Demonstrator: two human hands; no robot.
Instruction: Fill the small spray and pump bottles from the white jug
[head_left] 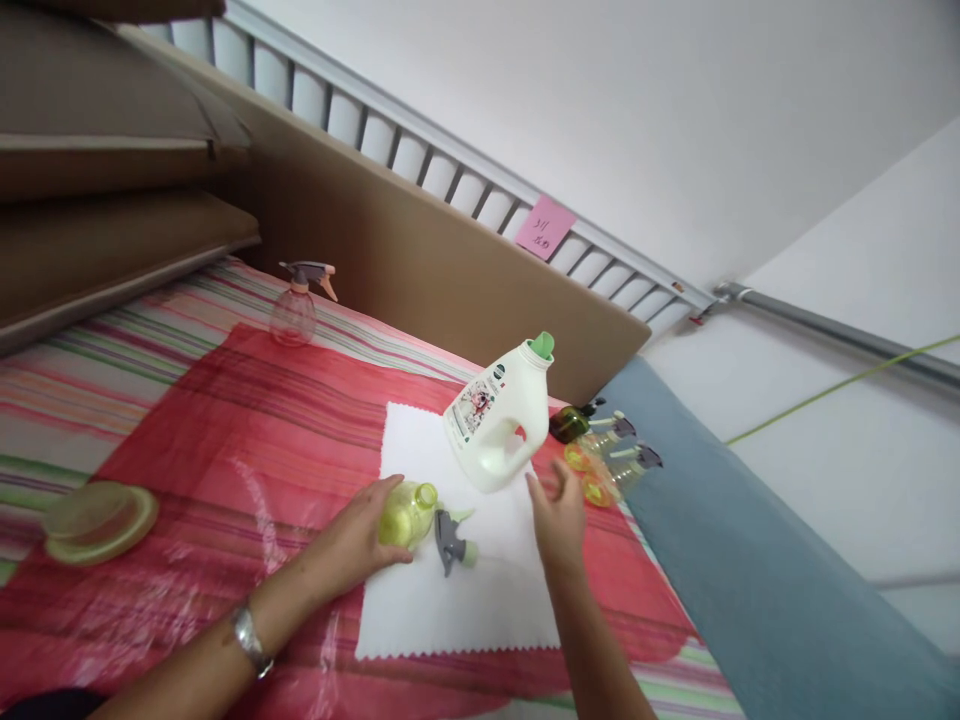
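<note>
My left hand (379, 525) is wrapped around a small translucent yellow-green spray bottle (403, 517); the bottle's mouth is uncapped. Just right of it, a grey spray trigger head (451, 545) with a pale green collar lies on a white scallop-edged cloth (450, 620). Behind these stands a large white detergent jug (499, 410) with a printed label, a side handle and green at its open-looking neck. Close to the jug's handle side is my right hand (561, 515), its fingers apart and holding nothing visible; it appears not to touch the jug.
A pink spray bottle (292, 315) stands at the back left. A round yellowish lidded container (101, 520) sits at the left. Several spray bottles (600, 450) lie or stand at the right by the blue surface (735, 530). A brown board (420, 270) borders the striped, red-covered table.
</note>
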